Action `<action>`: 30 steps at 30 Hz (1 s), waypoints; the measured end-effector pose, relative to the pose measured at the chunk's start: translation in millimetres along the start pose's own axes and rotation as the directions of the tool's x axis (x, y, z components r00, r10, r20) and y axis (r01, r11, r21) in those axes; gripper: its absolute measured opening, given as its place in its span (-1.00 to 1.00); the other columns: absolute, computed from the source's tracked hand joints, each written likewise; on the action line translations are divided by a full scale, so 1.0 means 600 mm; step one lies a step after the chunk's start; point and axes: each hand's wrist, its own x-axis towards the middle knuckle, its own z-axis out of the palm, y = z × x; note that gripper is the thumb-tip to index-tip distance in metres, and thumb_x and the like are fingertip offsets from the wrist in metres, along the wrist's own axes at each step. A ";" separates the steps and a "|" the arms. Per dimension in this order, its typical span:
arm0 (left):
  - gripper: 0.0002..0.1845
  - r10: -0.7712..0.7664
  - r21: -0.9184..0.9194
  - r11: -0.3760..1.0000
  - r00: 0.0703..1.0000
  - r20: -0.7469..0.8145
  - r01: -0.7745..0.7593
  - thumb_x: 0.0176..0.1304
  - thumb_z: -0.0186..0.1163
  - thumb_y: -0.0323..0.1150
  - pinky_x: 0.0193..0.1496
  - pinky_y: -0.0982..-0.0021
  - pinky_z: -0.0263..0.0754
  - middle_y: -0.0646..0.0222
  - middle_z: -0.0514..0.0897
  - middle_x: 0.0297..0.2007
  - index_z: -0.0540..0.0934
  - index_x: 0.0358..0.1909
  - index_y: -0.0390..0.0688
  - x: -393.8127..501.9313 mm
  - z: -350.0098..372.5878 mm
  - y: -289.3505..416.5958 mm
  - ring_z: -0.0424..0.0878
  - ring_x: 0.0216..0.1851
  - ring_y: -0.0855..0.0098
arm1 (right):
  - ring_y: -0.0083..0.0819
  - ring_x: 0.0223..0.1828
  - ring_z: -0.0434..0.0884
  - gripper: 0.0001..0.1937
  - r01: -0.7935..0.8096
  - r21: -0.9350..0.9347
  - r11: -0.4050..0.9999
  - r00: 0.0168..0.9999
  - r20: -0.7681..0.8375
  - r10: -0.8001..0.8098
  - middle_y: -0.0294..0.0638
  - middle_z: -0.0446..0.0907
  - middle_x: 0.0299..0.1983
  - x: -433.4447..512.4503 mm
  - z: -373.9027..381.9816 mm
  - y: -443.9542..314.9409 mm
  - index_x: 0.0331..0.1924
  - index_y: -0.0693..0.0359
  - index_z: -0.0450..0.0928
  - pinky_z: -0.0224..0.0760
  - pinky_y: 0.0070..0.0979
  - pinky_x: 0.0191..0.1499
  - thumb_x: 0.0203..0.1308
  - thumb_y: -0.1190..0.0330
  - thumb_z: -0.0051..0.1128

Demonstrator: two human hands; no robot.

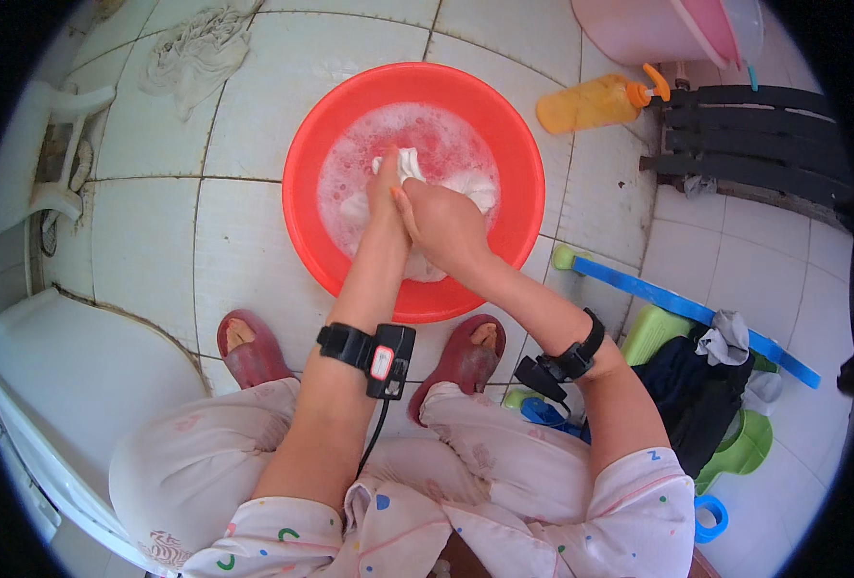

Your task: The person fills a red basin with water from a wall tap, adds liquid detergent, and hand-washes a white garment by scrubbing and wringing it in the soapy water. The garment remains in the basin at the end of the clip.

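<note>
In front of me stands a red plastic basin of foamy, soapy water. My left hand and my right hand are pressed together over it. A bunched white cloth is gripped between them, its end sticking out past the fingers. More white fabric lies in the suds beside my right hand and below my wrists. Whether this is the same piece as the held cloth, I cannot tell. Each forearm wears a black strap with a small device.
A yellow pump bottle lies on the tiled floor, near a dark slatted rack and a pink tub. A crumpled pale cloth is at upper left. Dark clothes lie on a green and blue rack at right.
</note>
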 end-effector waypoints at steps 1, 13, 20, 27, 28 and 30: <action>-0.63 -0.023 -0.067 0.997 0.999 0.039 0.025 0.34 -0.04 -0.03 -0.20 0.18 0.55 0.29 0.65 -0.28 0.53 -0.16 -0.12 0.004 -0.003 0.004 0.63 -0.29 0.31 | 0.02 -0.35 0.61 -0.59 -0.018 -0.026 1.000 0.997 -0.080 0.016 0.06 0.59 -0.45 -0.007 0.002 0.000 -0.42 0.23 0.56 0.44 -0.09 -0.32 0.33 0.14 -0.27; -0.30 0.035 -0.241 0.970 0.999 -0.041 -0.044 0.30 -0.24 0.26 0.12 -0.05 0.34 0.21 0.49 0.07 0.33 0.19 -0.10 0.015 -0.037 0.040 0.50 0.02 0.13 | 0.04 -0.21 0.58 -0.67 0.032 -0.080 0.996 0.993 -0.110 -0.040 0.11 0.57 -0.18 0.084 0.098 0.168 0.01 0.25 0.37 0.42 -0.14 -0.13 0.28 0.21 -0.12; -0.42 0.222 -0.268 0.941 0.975 0.032 -0.205 0.32 -0.19 0.21 0.01 0.15 0.45 0.29 0.57 -0.10 0.45 0.04 -0.05 0.026 -0.034 0.010 0.54 -0.09 0.28 | -0.09 -0.28 0.61 -0.71 0.179 0.353 0.918 0.981 -0.138 -0.138 0.08 0.60 -0.37 0.018 0.005 0.061 -0.28 0.23 0.55 0.45 -0.13 -0.26 0.17 0.16 0.01; -0.60 0.151 -0.127 0.980 0.988 -0.009 -0.151 0.39 -0.17 0.04 -0.21 0.27 0.52 0.42 0.61 -0.32 0.51 -0.22 -0.03 0.013 -0.011 -0.010 0.58 -0.26 0.39 | -0.11 -0.40 0.62 -0.60 -0.108 -0.082 0.991 0.990 -0.098 0.100 -0.02 0.60 -0.53 0.026 0.009 0.005 -0.53 0.24 0.57 0.46 -0.19 -0.37 0.17 0.08 -0.09; -0.61 0.113 -0.178 0.977 0.993 -0.037 -0.118 0.39 -0.16 0.03 -0.23 0.28 0.52 0.43 0.61 -0.35 0.51 -0.23 -0.04 0.012 -0.008 -0.012 0.58 -0.26 0.40 | -0.09 -0.45 0.62 -0.58 -0.117 -0.133 0.984 0.978 -0.189 0.091 -0.01 0.59 -0.54 0.040 0.008 0.015 -0.53 0.23 0.57 0.45 -0.16 -0.43 0.23 0.09 -0.17; -0.72 0.132 -0.164 0.977 0.991 -0.016 -0.133 0.35 -0.03 -0.10 -0.27 0.34 0.51 0.41 0.60 -0.36 0.50 -0.24 -0.10 0.010 -0.004 -0.010 0.57 -0.31 0.43 | -0.07 -0.46 0.62 -0.58 -0.078 0.025 0.997 0.958 -0.274 0.082 0.00 0.59 -0.54 0.042 0.011 0.024 -0.51 0.21 0.58 0.45 -0.14 -0.42 0.26 0.10 -0.21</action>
